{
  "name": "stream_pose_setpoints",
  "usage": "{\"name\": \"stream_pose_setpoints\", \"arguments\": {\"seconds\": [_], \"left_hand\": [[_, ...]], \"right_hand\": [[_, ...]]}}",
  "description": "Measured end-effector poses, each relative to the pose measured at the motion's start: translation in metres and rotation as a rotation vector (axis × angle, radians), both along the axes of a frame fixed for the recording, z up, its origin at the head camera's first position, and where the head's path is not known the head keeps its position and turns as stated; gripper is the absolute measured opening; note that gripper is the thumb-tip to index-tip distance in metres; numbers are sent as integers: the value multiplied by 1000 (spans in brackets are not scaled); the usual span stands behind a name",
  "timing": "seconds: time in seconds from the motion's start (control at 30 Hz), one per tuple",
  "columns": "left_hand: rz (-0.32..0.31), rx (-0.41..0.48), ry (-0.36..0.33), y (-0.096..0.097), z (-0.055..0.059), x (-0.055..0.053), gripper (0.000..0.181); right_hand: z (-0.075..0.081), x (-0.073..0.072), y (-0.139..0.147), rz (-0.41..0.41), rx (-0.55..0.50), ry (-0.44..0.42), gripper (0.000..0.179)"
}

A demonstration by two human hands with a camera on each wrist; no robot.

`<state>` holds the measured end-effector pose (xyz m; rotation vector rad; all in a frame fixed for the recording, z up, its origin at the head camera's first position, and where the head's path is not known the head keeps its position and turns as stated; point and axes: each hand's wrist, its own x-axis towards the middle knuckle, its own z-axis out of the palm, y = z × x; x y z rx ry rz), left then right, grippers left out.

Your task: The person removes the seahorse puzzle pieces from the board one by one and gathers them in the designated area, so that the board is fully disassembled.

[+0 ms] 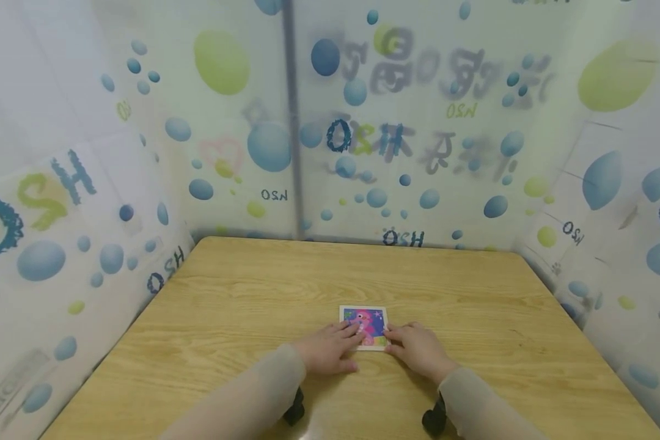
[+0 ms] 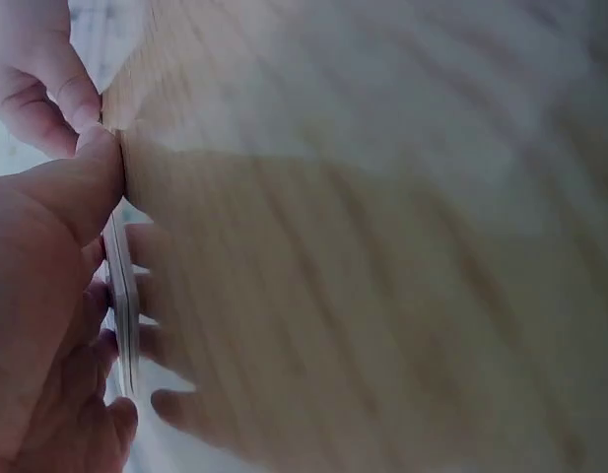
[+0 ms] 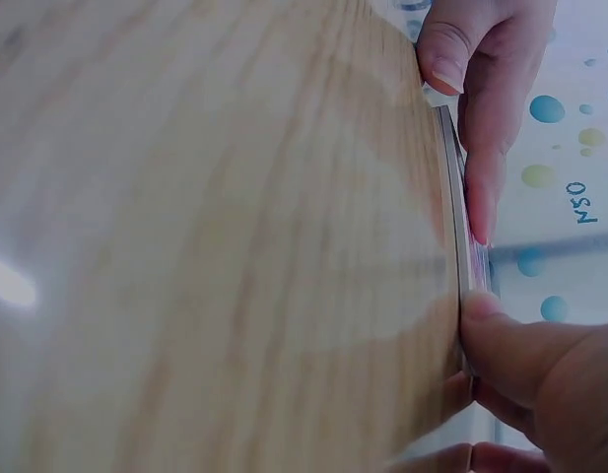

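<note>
A small square picture board (image 1: pixel 376 315) with a pink seahorse, blue ground and white border lies flat on the wooden table. My left hand (image 1: pixel 332 348) rests across its left and near part, fingers stretched over the picture, covering some of it. At the right edge, the fingertips and thumb of my right hand (image 1: pixel 420 349) touch the border. Seen from the side, the board's thin layered edge (image 2: pixel 124 305) shows beside my left hand (image 2: pixel 47 286). In the right wrist view, my right thumb (image 3: pixel 481 304) presses against the board's edge (image 3: pixel 453 187).
The wooden table (image 1: pixel 242 281) reaches to curtains (image 1: pixel 242 122) printed with blue and green drops on three sides. Dark straps or devices (image 1: pixel 434 418) hang under both wrists.
</note>
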<state>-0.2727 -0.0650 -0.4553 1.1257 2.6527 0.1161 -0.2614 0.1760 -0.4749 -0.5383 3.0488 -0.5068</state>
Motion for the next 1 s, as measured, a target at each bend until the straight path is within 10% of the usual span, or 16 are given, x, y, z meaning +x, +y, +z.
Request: {"name": "stream_pose_setpoints", "arguments": {"seconds": [1.0], "left_hand": [[-23,29,-50,5,-2,-1,74]], "right_hand": [[15,-7,-1,46,-19,-92,32]]}}
